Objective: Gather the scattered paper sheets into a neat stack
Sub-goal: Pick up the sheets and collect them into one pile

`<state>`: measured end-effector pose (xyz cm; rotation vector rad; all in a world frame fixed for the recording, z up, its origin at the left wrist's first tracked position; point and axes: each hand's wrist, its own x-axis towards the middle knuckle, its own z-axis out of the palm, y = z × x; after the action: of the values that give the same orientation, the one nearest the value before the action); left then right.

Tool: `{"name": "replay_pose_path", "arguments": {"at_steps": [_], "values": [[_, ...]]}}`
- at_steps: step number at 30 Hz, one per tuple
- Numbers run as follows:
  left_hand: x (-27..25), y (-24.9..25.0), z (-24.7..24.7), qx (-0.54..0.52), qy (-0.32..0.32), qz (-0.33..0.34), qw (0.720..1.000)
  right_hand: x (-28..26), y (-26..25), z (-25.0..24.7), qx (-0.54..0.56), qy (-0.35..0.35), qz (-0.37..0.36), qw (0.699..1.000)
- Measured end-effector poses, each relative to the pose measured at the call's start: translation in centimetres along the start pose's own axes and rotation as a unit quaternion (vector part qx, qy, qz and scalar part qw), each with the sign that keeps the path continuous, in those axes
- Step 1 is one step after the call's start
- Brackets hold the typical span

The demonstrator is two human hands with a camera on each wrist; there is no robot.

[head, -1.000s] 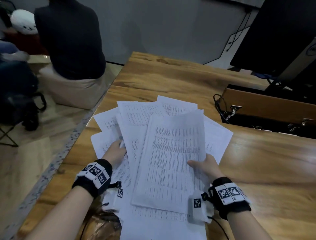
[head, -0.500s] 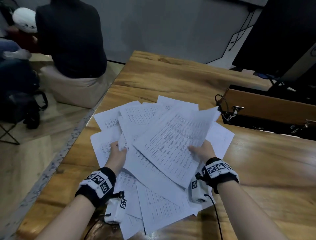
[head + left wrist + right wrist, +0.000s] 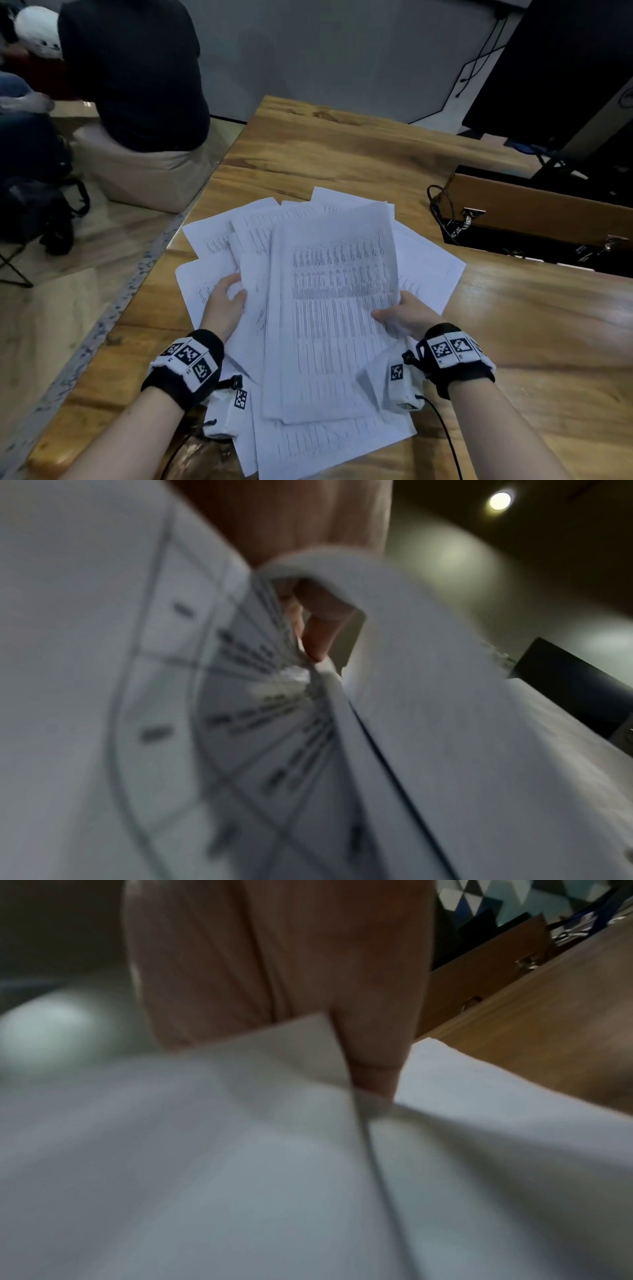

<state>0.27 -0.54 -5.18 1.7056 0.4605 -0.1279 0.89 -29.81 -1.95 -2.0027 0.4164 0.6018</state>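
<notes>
Several white printed sheets (image 3: 329,308) lie fanned and overlapping on the wooden table (image 3: 531,342). My right hand (image 3: 394,313) pinches the right edge of the top sheets, thumb on the printed face, fingers underneath. My left hand (image 3: 227,298) grips the left side of the pile, its fingers tucked under a sheet edge. In the left wrist view a finger (image 3: 322,631) curls against curved printed paper (image 3: 240,723). The right wrist view is blurred, with my palm (image 3: 291,961) above white paper (image 3: 240,1177).
A brown wooden box (image 3: 534,212) with metal latches and black cables (image 3: 442,212) sits at the table's right. A person in dark clothes (image 3: 137,68) sits on a beige seat beyond the left edge. A dark monitor (image 3: 565,68) stands at the far right.
The top sheets, tilted diagonally half a second ago, now lie squarer and more upright on the pile. My right hand has moved back toward me with them.
</notes>
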Motion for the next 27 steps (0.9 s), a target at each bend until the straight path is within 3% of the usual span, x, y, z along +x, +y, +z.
{"name": "replay_pose_path", "arguments": {"at_steps": [3,9,12,15,18,20,23,27], "values": [[0.3,0.1,-0.7,-0.018,0.004,-0.014,1.0,-0.2,0.0,-0.5,0.001,-0.007,0.006,1.0],[1.7,0.7,-0.3,0.06,-0.093,-0.036,0.993,-0.2,-0.9,1.3,0.074,-0.007,-0.032,0.997],[0.8,2.1,-0.7,-0.015,-0.128,-0.048,0.99,-0.4,-0.6,1.4,0.137,0.005,-0.045,0.99],[0.3,2.1,-1.6,-0.103,-0.124,-0.095,0.982,-0.5,0.7,0.3,0.208,0.027,-0.036,0.977],[-0.2,1.9,-1.3,-0.074,-0.093,-0.118,0.986,-0.3,1.3,0.7,0.248,0.054,-0.013,0.967],[-0.8,2.4,-0.3,-0.041,-0.115,-0.124,0.985,0.0,1.1,1.7,0.243,0.072,-0.01,0.967],[-1.5,3.0,0.7,-0.064,-0.173,-0.135,0.974,-0.2,0.3,3.3,0.169,0.046,-0.021,0.984],[-1.4,2.5,0.9,-0.035,-0.145,-0.084,0.985,-0.9,-0.8,3.4,0.056,-0.036,-0.076,0.995]]}}
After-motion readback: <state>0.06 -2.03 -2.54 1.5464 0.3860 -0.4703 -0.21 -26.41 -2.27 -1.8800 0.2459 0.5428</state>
